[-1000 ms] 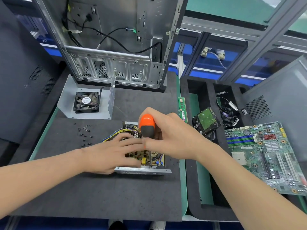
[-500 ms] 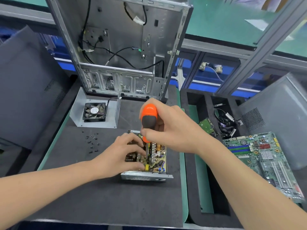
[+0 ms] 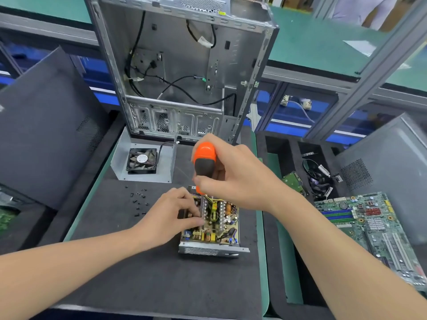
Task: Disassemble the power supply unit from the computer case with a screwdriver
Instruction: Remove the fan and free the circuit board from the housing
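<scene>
Opened power supply unit [image 3: 212,227] on mat; orange-handled screwdriver [image 3: 204,165] upright above it.

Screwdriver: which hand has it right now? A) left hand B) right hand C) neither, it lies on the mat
B: the right hand grips the orange-handled screwdriver upright over the opened power supply, while the left hand rests on the unit.
</scene>
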A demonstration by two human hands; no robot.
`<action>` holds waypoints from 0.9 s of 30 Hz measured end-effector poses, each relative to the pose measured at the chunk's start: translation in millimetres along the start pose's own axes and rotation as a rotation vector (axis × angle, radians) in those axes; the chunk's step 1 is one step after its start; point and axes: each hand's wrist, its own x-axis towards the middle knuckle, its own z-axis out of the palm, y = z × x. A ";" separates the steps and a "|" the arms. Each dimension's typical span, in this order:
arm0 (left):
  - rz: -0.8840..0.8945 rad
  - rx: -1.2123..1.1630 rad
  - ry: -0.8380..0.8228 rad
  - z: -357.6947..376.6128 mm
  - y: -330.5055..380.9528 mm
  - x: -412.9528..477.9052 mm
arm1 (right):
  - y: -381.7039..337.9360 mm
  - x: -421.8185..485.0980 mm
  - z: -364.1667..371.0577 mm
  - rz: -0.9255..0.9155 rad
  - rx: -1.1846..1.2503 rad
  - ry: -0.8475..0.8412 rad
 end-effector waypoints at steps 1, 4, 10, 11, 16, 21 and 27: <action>-0.009 0.019 0.021 -4.1 -2.1 -1.0 | -1.2 1.5 1.1 -0.003 -0.005 0.003; -0.048 0.066 0.127 -22.9 -14.0 -5.8 | -6.4 7.4 6.3 -0.014 -0.012 0.012; -0.210 0.165 0.235 -58.8 -60.1 -33.1 | -23.3 25.3 25.3 -0.065 -0.096 0.013; -0.240 0.170 0.246 -62.1 -68.5 -38.4 | -26.5 27.8 28.8 -0.075 -0.111 0.007; -0.294 0.167 0.197 -70.5 -92.5 -51.6 | -38.6 35.1 39.3 -0.075 -0.163 -0.008; -0.286 0.200 0.141 -70.8 -96.5 -45.2 | -43.8 36.3 40.1 -0.060 -0.182 -0.003; -0.322 0.208 0.097 -69.1 -100.6 -42.7 | -42.5 30.1 37.4 -0.031 -0.171 0.005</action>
